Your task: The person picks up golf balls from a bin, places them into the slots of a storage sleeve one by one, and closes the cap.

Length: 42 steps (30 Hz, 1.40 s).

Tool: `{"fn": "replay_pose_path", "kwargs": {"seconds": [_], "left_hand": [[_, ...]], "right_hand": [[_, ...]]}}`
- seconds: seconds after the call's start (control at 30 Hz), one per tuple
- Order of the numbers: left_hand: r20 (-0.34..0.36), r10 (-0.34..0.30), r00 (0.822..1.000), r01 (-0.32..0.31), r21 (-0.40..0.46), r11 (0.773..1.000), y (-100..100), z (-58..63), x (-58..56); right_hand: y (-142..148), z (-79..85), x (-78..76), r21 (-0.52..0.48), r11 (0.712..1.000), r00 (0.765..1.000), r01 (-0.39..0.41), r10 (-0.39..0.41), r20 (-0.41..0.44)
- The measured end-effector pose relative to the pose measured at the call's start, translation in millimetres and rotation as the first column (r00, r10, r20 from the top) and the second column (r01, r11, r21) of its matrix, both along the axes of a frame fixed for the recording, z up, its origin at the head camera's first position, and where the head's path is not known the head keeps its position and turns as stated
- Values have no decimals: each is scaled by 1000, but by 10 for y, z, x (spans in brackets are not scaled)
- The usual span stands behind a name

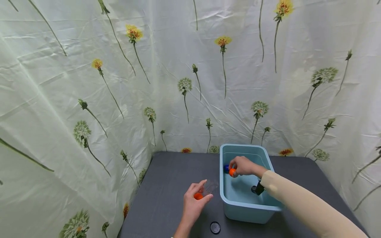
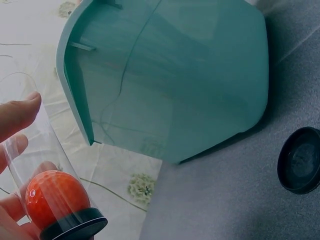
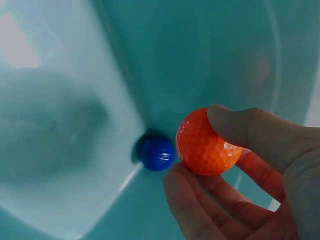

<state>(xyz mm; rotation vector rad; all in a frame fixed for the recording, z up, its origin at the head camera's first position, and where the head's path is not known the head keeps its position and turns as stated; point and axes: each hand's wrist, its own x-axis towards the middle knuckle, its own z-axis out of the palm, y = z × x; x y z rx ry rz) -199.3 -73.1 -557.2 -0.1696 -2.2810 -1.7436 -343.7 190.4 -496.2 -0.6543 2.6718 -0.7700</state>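
My right hand [image 1: 242,166] is inside the blue-green bin [image 1: 238,205], pinching an orange golf ball [image 3: 206,145] between thumb and fingers. A dark blue ball [image 3: 157,153] lies in the bin's corner, just beside the held one. Left of the bin, my left hand [image 1: 191,201] grips a clear plastic tube [image 2: 37,135] with fingers and thumb around its wall. Another orange golf ball [image 2: 56,196] sits at the tube's lower end, against a black cap [image 2: 75,226]. The tube stands tilted, and its upper end shows no cap.
A loose black cap [image 1: 215,227] lies on the dark grey table [image 1: 175,175] in front of the bin. A black device [image 1: 258,189] shows near the right wrist, over the bin. Flower-printed curtains [image 1: 178,49] hang behind and to the left of the table.
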Motion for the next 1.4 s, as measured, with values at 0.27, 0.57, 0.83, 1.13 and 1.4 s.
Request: {"fn": "replay_pose_path", "kwargs": {"seconds": [0.27, 0.57, 0.83, 1.13, 1.4], "left_hand": [[30, -6, 1000, 6, 13, 1000, -1, 9, 7], [49, -9, 999, 8, 34, 999, 19, 30, -3], [52, -18, 998, 16, 45, 999, 19, 77, -2], [26, -36, 999, 35, 48, 998, 38, 108, -23], [33, -57, 998, 55, 55, 997, 32, 103, -28]], "right_hand": [[23, 199, 132, -40, 999, 999, 15, -17, -50], [36, 439, 323, -151, 989, 995, -5, -10, -98], [-31, 603, 570, -232, 973, 992, -18, -13, -129], [-190, 672, 814, -302, 953, 990, -26, -18, -141], [-312, 639, 937, -317, 944, 987, -93, 45, -157]]}}
